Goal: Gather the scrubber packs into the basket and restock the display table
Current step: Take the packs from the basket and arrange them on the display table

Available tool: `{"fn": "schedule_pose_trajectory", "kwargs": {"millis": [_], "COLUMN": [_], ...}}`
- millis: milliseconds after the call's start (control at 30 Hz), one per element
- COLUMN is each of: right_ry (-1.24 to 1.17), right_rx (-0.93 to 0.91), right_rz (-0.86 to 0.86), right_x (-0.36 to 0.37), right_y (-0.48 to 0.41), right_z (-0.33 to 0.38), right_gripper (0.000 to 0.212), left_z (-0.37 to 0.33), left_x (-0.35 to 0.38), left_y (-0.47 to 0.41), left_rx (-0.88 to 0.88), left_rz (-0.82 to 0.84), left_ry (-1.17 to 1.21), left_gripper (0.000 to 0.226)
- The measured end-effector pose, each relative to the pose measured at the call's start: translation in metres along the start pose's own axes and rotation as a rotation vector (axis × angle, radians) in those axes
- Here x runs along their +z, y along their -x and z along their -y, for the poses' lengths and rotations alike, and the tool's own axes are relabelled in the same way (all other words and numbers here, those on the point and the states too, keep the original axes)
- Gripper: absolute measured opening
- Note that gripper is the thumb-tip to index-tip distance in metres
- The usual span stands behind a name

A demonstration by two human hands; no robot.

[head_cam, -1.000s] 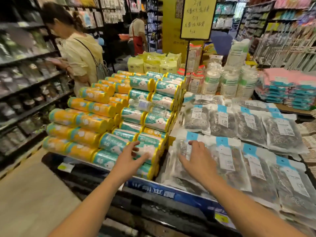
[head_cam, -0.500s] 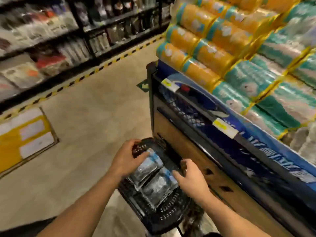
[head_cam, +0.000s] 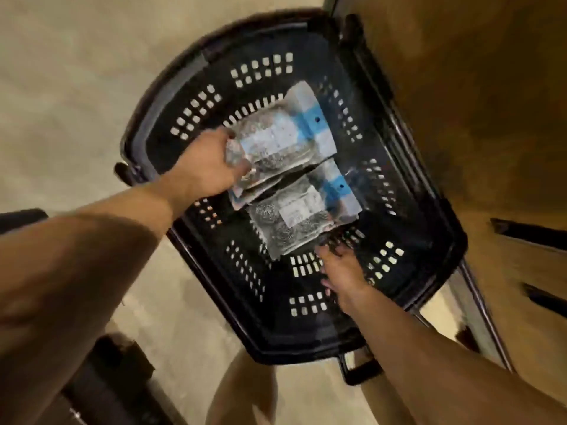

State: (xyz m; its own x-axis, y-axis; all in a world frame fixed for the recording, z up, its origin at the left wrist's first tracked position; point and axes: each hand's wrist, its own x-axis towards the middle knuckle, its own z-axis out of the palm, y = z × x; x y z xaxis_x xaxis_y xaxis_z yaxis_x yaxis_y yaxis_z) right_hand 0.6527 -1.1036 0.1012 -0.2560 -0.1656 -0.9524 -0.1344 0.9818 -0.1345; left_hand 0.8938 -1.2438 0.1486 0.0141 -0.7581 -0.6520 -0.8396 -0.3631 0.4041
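**A:** Where are the scrubber packs?

**B:** There are two stacks, side by side on the bottom of the basket (head_cam: 245, 326). The basket stands on the shop floor (head_cam: 76, 72) just beside the brown table base (head_cam: 460, 87). The far stack (head_cam: 285, 139) and the near stack (head_cam: 303, 216) lie parallel. Their blue header ends point away from me toward the table base, and their plain ends point back toward my arms.

**A:** And your hands?

**B:** My left hand (head_cam: 205, 167) has its thumb and fingers curled round the plain end of the far stack. My right hand (head_cam: 340, 271) is at the near corner of the near stack, fingertips at its edge. The blur stops me saying whether they pinch it or only touch it.

**A:** What does the next move turn on?

**B:** The long axis. Each hand meets its own stack end-on — left for far, right for near. Whether I let go or lift, I'd judge the hands should travel straight along that line — a sideways pull could fan the packs apart.
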Motion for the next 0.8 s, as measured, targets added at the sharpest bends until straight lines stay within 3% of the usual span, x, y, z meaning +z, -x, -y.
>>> {"fn": "schedule_pose_trajectory", "kwargs": {"millis": [100, 300, 433, 567, 800], "right_ry": [-0.106, -0.328, -0.331, -0.387, -0.395], "right_rx": [0.065, 0.165, 0.182, 0.232, 0.135], "right_rz": [0.005, 0.131, 0.125, 0.126, 0.089], "right_x": [0.015, 0.029, 0.041, 0.041, 0.049], "right_y": [-0.051, -0.106, -0.125, -0.131, -0.109], "right_z": [0.000, 0.017, 0.021, 0.019, 0.026], "right_gripper": [0.057, 0.085, 0.081, 0.092, 0.061], "left_z": [0.013, 0.029, 0.033, 0.024, 0.015], "left_x": [0.026, 0.047, 0.054, 0.052, 0.036], "left_y": [-0.049, -0.108, -0.120, -0.119, -0.086], "left_rx": [-0.053, -0.124, -0.114, -0.127, -0.100], "left_rz": [-0.028, 0.024, 0.055, 0.038, 0.016], "left_ry": [-0.064, -0.059, -0.133, -0.162, -0.024], "left_gripper": [0.060, 0.072, 0.084, 0.089, 0.067]}}
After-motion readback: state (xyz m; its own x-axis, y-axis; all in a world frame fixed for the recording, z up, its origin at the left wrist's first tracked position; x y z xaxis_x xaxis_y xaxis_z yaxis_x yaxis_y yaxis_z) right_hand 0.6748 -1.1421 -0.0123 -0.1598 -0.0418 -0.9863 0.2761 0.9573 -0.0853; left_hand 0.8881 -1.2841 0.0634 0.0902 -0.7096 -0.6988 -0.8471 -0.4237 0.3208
